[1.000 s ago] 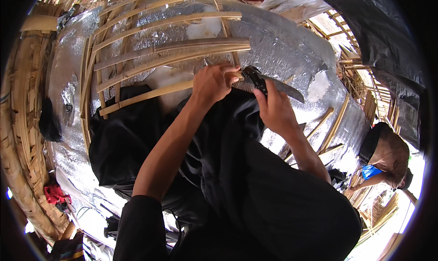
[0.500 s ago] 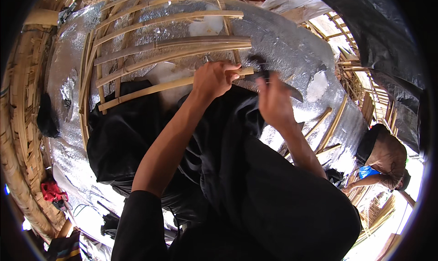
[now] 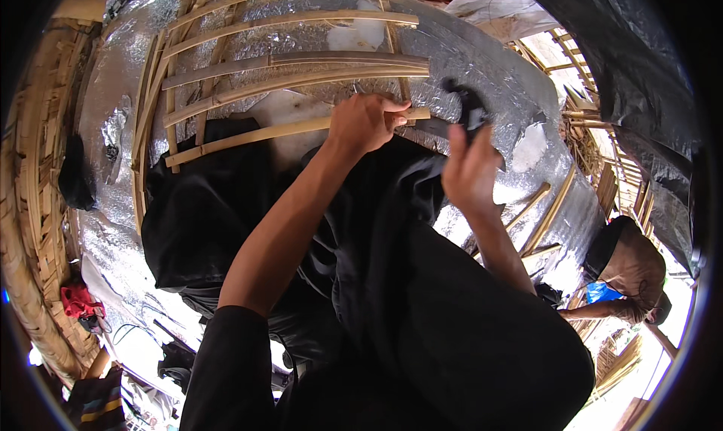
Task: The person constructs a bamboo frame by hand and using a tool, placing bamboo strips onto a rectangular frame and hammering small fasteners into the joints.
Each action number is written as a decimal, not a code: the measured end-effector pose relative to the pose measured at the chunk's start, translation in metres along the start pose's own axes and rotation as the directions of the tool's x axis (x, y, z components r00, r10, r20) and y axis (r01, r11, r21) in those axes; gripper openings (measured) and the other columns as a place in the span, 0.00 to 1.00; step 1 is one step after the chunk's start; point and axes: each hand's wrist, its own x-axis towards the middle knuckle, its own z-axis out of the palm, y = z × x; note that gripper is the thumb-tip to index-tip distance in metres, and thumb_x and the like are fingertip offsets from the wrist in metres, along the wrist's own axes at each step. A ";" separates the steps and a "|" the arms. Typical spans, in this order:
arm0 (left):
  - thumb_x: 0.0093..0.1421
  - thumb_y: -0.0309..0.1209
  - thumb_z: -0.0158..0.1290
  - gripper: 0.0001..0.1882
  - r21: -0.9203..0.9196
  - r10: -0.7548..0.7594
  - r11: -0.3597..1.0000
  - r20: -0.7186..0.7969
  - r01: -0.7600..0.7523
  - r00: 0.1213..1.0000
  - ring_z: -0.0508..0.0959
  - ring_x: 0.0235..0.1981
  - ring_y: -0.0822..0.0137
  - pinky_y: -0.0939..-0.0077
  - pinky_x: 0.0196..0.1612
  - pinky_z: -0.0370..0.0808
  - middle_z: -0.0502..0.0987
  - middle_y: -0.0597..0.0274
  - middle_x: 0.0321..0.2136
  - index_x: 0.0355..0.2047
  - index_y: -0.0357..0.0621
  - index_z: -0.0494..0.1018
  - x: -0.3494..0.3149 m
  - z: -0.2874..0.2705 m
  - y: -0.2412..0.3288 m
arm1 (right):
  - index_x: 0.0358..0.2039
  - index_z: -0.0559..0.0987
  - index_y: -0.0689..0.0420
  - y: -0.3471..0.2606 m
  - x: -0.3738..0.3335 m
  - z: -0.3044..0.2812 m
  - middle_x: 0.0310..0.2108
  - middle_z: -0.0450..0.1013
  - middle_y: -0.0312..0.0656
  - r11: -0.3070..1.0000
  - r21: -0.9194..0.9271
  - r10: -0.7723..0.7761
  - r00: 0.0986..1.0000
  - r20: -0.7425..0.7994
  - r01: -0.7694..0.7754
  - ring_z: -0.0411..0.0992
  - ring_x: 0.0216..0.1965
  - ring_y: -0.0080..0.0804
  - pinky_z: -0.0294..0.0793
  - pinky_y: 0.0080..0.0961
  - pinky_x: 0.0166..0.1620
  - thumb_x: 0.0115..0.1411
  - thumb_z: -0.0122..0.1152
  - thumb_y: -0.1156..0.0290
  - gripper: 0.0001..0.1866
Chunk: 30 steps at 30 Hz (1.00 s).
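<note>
My left hand (image 3: 365, 122) is closed around a pale bamboo slat (image 3: 256, 137), near its right end, where it meets a crosspiece (image 3: 399, 51) of a bamboo lattice. Its thumb and forefinger come close together beside the joint; any small item between them cannot be made out. To the right, my right hand (image 3: 471, 171) grips a hammer (image 3: 472, 109), whose dark, slightly blurred head is raised beyond the slat's end. The handle is mostly hidden by the fingers. A dark flat strip (image 3: 434, 126) lies by the slat's end, partly behind my right hand.
Shiny silver sheeting (image 3: 512, 77) covers the surface under the lattice. Loose bamboo strips (image 3: 548, 209) lie at the right. A woven bamboo wall (image 3: 34, 205) stands at the left, with a red item (image 3: 79, 301) by it. Another person (image 3: 633, 261) bends over at the far right.
The hammer has lifted up and to the right, away from the slat's end, in my right hand. My left hand keeps its hold on the slat; the view has shifted slightly.
</note>
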 end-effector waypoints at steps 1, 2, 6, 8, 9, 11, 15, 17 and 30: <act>0.63 0.43 0.66 0.14 0.001 0.040 0.999 -0.033 -0.040 0.999 0.86 0.35 0.51 0.56 0.40 0.82 0.87 0.62 0.35 0.50 0.70 0.86 0.001 0.004 -0.004 | 0.46 0.69 0.67 0.018 0.000 0.016 0.27 0.75 0.65 0.953 -0.194 -0.220 0.972 0.087 0.233 0.79 0.34 0.70 0.75 0.56 0.34 0.74 0.58 0.62 0.18; 0.64 0.43 0.66 0.14 0.000 0.082 0.997 -0.070 -0.082 0.994 0.85 0.35 0.51 0.55 0.39 0.81 0.86 0.62 0.35 0.50 0.70 0.86 0.005 0.010 -0.011 | 0.46 0.69 0.66 0.022 0.005 0.018 0.28 0.76 0.66 0.974 -0.165 -0.125 0.976 0.178 0.154 0.79 0.36 0.71 0.75 0.58 0.35 0.75 0.58 0.61 0.18; 0.64 0.43 0.65 0.14 0.076 0.063 0.995 -0.017 -0.061 0.998 0.86 0.36 0.52 0.56 0.38 0.82 0.86 0.65 0.37 0.51 0.69 0.86 -0.003 -0.001 -0.008 | 0.46 0.69 0.64 -0.021 0.019 -0.014 0.26 0.77 0.63 0.994 -0.104 0.038 0.978 0.204 -0.017 0.79 0.35 0.70 0.74 0.60 0.35 0.76 0.54 0.58 0.19; 0.65 0.44 0.64 0.13 0.058 0.111 0.992 -0.046 -0.108 0.993 0.86 0.36 0.52 0.55 0.38 0.83 0.86 0.66 0.35 0.50 0.71 0.86 -0.005 0.001 -0.015 | 0.46 0.69 0.63 -0.031 0.027 -0.024 0.25 0.77 0.60 0.999 0.034 0.004 0.991 0.134 -0.009 0.80 0.32 0.67 0.74 0.58 0.34 0.77 0.53 0.56 0.19; 0.65 0.44 0.63 0.13 0.044 0.145 0.989 -0.061 -0.143 0.987 0.86 0.35 0.52 0.55 0.38 0.83 0.86 0.66 0.34 0.49 0.72 0.86 -0.002 0.004 -0.017 | 0.46 0.71 0.64 -0.028 0.025 -0.022 0.26 0.77 0.61 1.000 -0.022 0.026 0.986 0.164 -0.023 0.79 0.33 0.68 0.75 0.57 0.35 0.77 0.54 0.55 0.20; 0.65 0.45 0.63 0.12 0.029 0.196 0.981 -0.087 -0.194 0.977 0.86 0.35 0.52 0.55 0.38 0.83 0.86 0.67 0.35 0.49 0.70 0.86 -0.001 0.009 -0.020 | 0.47 0.73 0.65 -0.019 0.021 -0.015 0.27 0.77 0.63 0.990 -0.134 0.074 0.972 0.221 -0.045 0.79 0.34 0.70 0.75 0.56 0.36 0.77 0.55 0.53 0.22; 0.66 0.45 0.62 0.11 0.061 0.222 0.975 -0.134 -0.215 0.966 0.85 0.35 0.51 0.56 0.37 0.83 0.86 0.70 0.37 0.47 0.68 0.86 -0.007 0.007 -0.018 | 0.46 0.70 0.64 0.004 0.007 -0.003 0.30 0.77 0.65 0.997 -0.040 -0.052 0.955 0.293 0.067 0.78 0.34 0.71 0.73 0.59 0.33 0.77 0.53 0.56 0.19; 0.66 0.45 0.62 0.11 0.041 0.178 0.984 -0.110 -0.175 0.978 0.86 0.34 0.52 0.56 0.36 0.83 0.86 0.70 0.37 0.47 0.68 0.86 -0.009 0.008 -0.021 | 0.47 0.69 0.64 -0.003 0.000 0.000 0.30 0.77 0.66 0.990 -0.106 -0.077 0.978 0.193 0.098 0.77 0.34 0.73 0.73 0.61 0.33 0.77 0.53 0.58 0.19; 0.65 0.40 0.62 0.12 0.026 0.184 0.983 -0.056 -0.183 0.981 0.87 0.39 0.50 0.57 0.42 0.85 0.85 0.65 0.51 0.47 0.65 0.87 -0.007 0.000 -0.017 | 0.39 0.73 0.63 0.022 0.019 0.001 0.22 0.74 0.49 0.999 0.033 -0.015 0.987 0.162 0.010 0.76 0.21 0.45 0.72 0.42 0.28 0.77 0.54 0.53 0.22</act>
